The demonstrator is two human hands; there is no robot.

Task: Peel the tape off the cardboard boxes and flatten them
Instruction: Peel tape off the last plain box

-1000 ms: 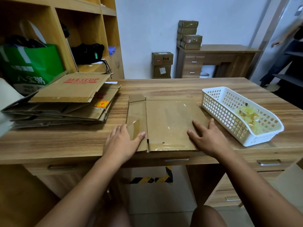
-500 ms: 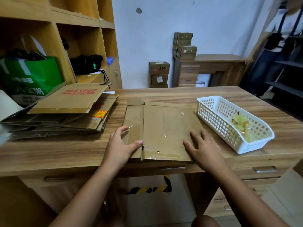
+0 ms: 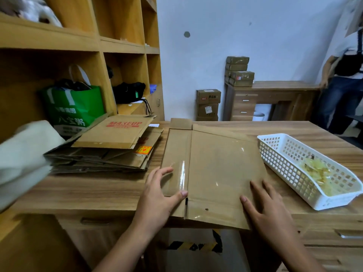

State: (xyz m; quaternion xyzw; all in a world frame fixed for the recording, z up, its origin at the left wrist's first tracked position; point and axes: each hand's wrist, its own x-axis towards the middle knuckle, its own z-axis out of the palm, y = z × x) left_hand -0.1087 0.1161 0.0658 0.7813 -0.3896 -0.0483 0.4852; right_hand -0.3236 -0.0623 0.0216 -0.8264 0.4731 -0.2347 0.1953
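As the box [image 3: 216, 173] lies flat on the bench [image 3: 88, 191] directly before me, its near edge slightly overhanging the bench front, I record it as collapsed but not yet stripped. Clear tape [image 3: 181, 173] runs glossy along the fold between the narrow left panel and the wide one, and more film shows across the wide panel and along its near edge. My left hand [image 3: 159, 193] rests open on the narrow panel, thumb laid against the fold beside the tape, fingers spread and lightly curved at the panel's left edge, gripping nothing. My right hand [image 3: 269, 209] lies open and flat on the near right corner of the wide panel, fingers straight, holding nothing. Judgement: both hands are placed to pin the cardboard so it cannot slide or spring up, and the left thumb sits where a tape end could be lifted; the step in hand appears to be finding that end. A stack [image 3: 110, 150] of flattened boxes sits just beside the box on the left, presumably the finished pile. A white basket [image 3: 275, 154] stands near on the right and holds a crumpled wad of peeled tape [image 3: 316, 169], placed, I judge, to take waste from the right hand. Risk noted: thin film pulled steeply may tear the paper face.
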